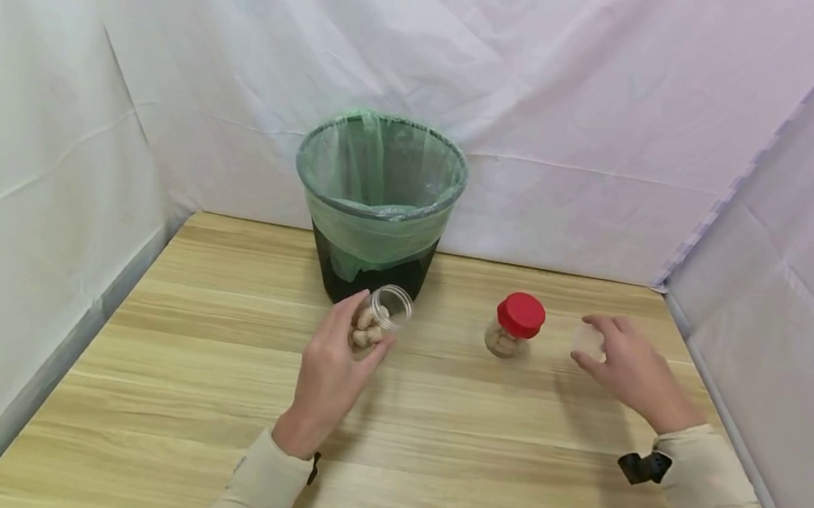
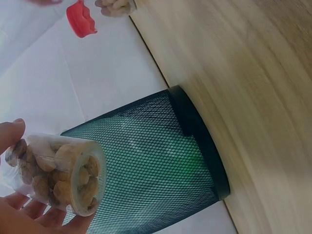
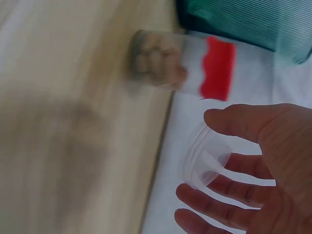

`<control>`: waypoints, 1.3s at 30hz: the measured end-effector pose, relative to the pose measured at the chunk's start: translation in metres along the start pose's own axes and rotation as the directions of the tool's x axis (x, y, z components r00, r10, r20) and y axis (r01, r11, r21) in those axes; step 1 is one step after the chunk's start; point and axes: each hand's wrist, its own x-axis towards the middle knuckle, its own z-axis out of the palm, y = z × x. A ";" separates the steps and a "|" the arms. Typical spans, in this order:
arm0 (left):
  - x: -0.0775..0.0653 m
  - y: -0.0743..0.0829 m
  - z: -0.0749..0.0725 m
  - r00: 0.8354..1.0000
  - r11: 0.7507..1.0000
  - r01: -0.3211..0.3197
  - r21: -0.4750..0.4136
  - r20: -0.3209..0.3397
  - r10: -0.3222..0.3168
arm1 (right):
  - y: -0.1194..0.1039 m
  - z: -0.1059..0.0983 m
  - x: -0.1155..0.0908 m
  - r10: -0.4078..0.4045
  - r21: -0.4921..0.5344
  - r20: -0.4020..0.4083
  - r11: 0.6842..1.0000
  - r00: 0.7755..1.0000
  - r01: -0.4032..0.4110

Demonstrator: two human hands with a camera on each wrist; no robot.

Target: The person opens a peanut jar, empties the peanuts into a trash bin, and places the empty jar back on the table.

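My left hand (image 1: 334,363) grips a clear jar (image 1: 392,307) by its sides, tilted in front of the bin. Its mouth is uncovered, and tan, rounded pieces (image 2: 61,175) lie inside; their exact kind is unclear. Over the right side of the table, my right hand (image 1: 628,363) pinches a round clear lid (image 3: 207,156) between thumb and fingers, raised above the surface. Between the two hands stands a second clear jar (image 1: 501,340), with similar pieces inside and a red cap (image 1: 521,314) with a wavy edge on top.
A black mesh bin (image 1: 374,275) lined with a green bag (image 1: 372,229) stands at the back of the wooden table (image 1: 209,399), just behind the left hand. White cloth walls (image 1: 583,98) enclose the back and both sides.
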 end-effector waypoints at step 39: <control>0.090 -0.063 -0.097 0.949 0.952 0.290 -0.097 -0.099 -0.299 | -0.054 -0.089 0.086 -0.133 -0.290 0.199 0.939 0.971 0.188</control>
